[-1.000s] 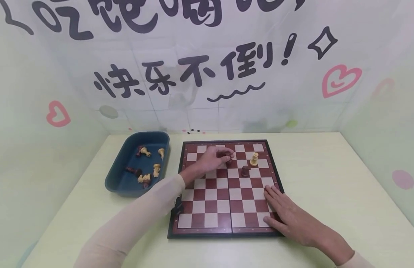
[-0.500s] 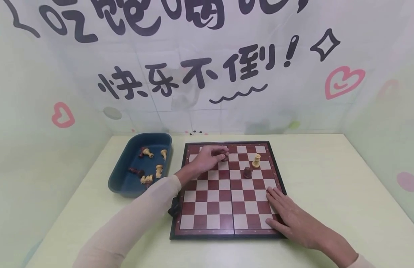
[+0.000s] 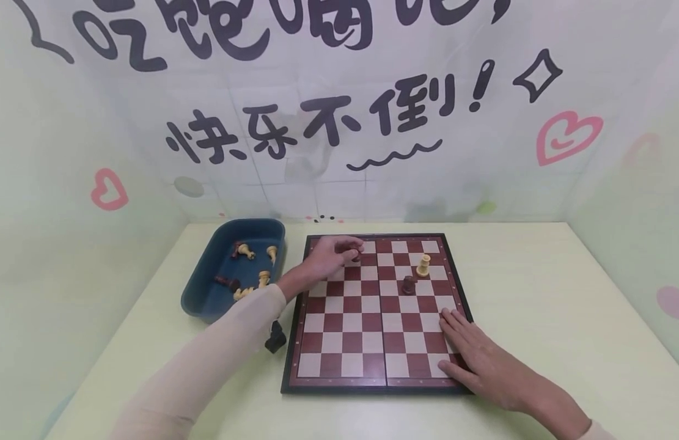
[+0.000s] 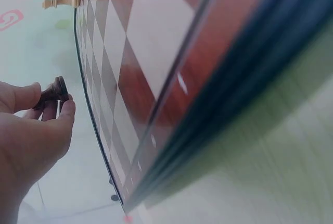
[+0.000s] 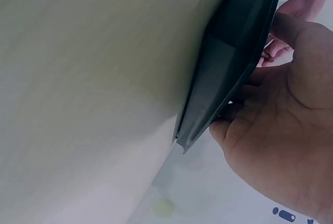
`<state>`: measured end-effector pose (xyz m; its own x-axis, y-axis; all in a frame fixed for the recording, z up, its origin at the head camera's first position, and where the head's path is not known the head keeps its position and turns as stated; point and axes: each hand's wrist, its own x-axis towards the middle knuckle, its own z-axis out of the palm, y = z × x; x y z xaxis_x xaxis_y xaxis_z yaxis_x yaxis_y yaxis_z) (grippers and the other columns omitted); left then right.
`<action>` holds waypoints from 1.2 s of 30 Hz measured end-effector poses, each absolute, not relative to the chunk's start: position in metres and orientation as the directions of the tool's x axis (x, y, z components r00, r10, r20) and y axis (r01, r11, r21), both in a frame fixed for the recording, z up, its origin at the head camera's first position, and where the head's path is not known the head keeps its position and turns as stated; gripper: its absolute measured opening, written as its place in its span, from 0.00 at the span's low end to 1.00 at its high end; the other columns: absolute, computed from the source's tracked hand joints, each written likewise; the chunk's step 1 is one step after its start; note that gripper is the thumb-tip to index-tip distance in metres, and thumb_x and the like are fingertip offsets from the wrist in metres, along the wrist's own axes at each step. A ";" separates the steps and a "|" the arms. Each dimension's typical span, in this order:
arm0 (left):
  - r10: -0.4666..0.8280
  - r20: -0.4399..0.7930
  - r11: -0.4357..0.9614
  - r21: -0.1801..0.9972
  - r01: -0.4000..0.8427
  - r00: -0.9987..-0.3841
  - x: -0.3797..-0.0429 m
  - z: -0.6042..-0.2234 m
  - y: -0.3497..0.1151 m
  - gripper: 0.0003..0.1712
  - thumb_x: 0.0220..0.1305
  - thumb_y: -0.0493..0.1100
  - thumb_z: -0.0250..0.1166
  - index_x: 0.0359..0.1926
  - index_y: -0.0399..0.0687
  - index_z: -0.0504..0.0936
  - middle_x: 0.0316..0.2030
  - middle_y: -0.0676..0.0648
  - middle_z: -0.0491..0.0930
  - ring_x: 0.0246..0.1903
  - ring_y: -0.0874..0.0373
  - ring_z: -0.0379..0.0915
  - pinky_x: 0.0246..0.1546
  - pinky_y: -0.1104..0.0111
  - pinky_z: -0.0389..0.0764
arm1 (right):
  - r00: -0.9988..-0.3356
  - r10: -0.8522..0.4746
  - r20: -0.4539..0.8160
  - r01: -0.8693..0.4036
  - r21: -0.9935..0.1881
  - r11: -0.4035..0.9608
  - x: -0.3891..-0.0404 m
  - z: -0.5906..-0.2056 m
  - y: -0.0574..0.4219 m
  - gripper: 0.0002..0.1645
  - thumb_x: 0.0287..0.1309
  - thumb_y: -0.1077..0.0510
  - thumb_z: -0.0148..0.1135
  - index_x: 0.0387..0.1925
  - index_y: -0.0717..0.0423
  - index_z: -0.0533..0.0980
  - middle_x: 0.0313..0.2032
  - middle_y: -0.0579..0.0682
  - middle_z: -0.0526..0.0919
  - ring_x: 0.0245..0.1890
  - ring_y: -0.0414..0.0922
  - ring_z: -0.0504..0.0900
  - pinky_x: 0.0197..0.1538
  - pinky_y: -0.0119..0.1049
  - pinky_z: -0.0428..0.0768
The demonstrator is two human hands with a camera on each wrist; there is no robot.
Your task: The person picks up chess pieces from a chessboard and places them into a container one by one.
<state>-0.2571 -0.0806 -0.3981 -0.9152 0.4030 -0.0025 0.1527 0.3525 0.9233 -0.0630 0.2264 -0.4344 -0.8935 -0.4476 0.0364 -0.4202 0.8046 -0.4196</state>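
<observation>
My left hand (image 3: 327,256) is over the far left part of the chessboard (image 3: 341,365). Its thumb and fingers pinch a dark chess piece (image 4: 54,90), tilted, with its base clear of the fingertips and its top hidden. The flat fingers of my right hand (image 3: 484,363) rest on the board's right edge, and the right wrist view shows its palm (image 5: 281,125) beside the dark side of the board. A cream rook (image 3: 423,265) stands on the far right squares. Just in front of it to the left is another dark chess piece (image 3: 408,285).
Left of the board sits a blue tray (image 3: 193,298) with several cream and dark chess pieces lying in it. A small black device (image 3: 275,337) hangs under my left wrist. The pale table (image 3: 537,275) meets a printed wall sheet (image 3: 295,201) behind.
My left hand has moved left across the far rows, carrying the dark chess piece away from the board's middle. My right hand stays in place. The head view has shifted slightly.
</observation>
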 end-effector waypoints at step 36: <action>0.193 0.019 0.344 0.935 0.085 -0.981 -0.261 -0.374 -0.177 0.19 0.77 0.36 0.58 0.64 0.36 0.77 0.58 0.33 0.79 0.56 0.45 0.77 0.63 0.53 0.71 | -0.887 -0.461 0.031 -0.429 -0.422 0.799 -0.065 -0.436 0.227 0.46 0.75 0.36 0.50 0.76 0.66 0.57 0.78 0.58 0.51 0.77 0.59 0.47 0.66 0.18 0.31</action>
<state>-0.2610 -0.1769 -0.3737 -0.9811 0.1926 0.0187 0.0853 0.3437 0.9352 -0.0646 0.2274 -0.4356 -0.8871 -0.4605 0.0307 -0.4292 0.7986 -0.4220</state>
